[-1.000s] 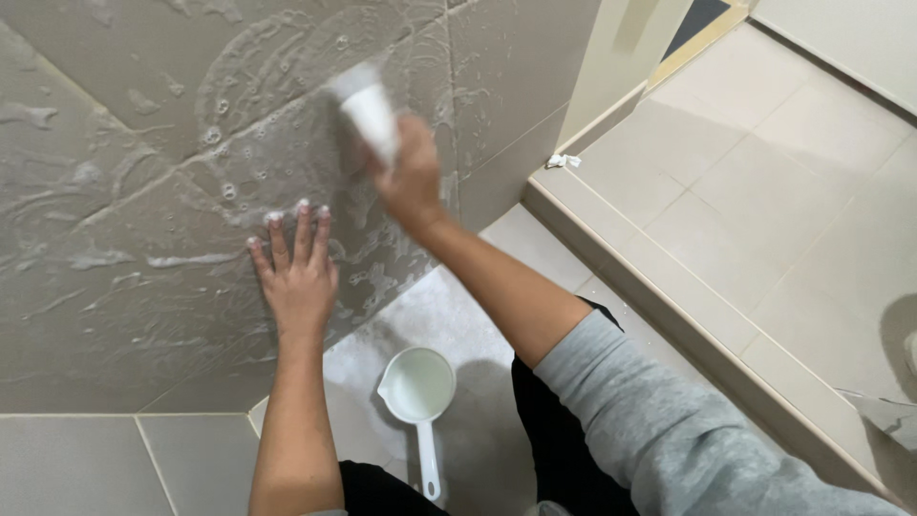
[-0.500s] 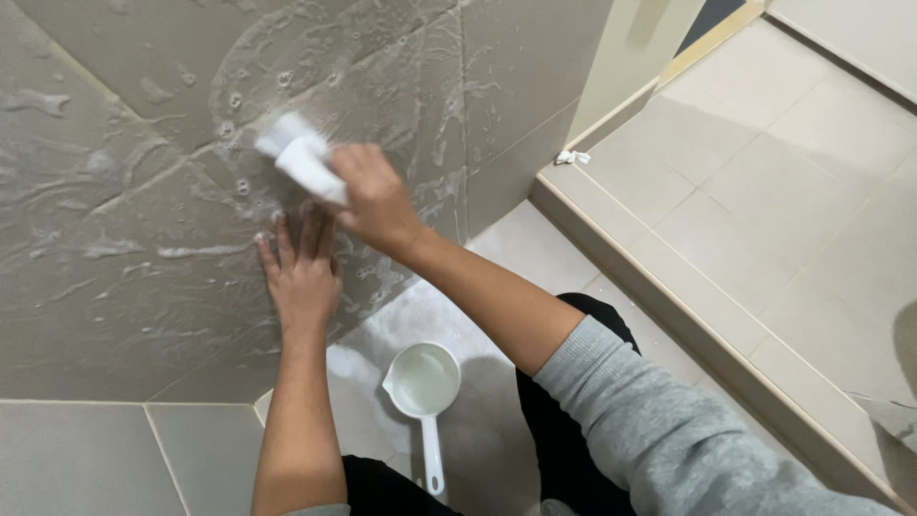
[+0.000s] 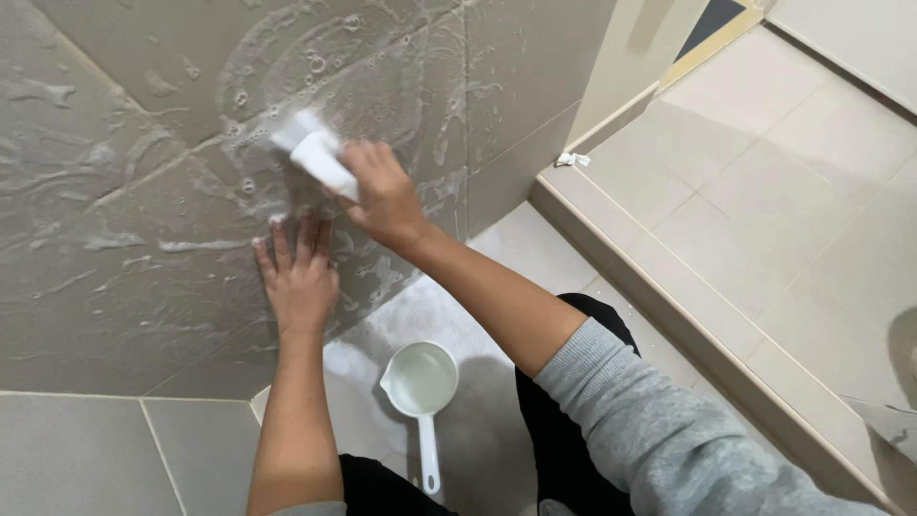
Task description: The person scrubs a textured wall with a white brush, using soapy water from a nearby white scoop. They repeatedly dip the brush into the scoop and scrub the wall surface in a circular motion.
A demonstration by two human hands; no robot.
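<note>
Most of the tiled wall (image 3: pixel 124 287) in view carries soap: curved lather streaks and scattered bubbles run from the upper middle, across the diagonal grout line, down to the area beside the hands. By this coverage the soaping looks well advanced; nothing appears rinsed, and the tile to the right of the vertical grout line shows only thin suds, so that patch and a full rinse look left to do. Floor (image 3: pixel 497 258) below: wet, with a foam patch just beside the white dipper (image 3: pixel 420 382), which stands upright and holds water. Left hand (image 3: pixel 298 277): flat against the wall, fingers spread, gripping nothing. Right hand (image 3: pixel 382 196): grip closed around the white scrub brush (image 3: pixel 315 155), whose head is pressed to the wall just above the left fingertips.
</note>
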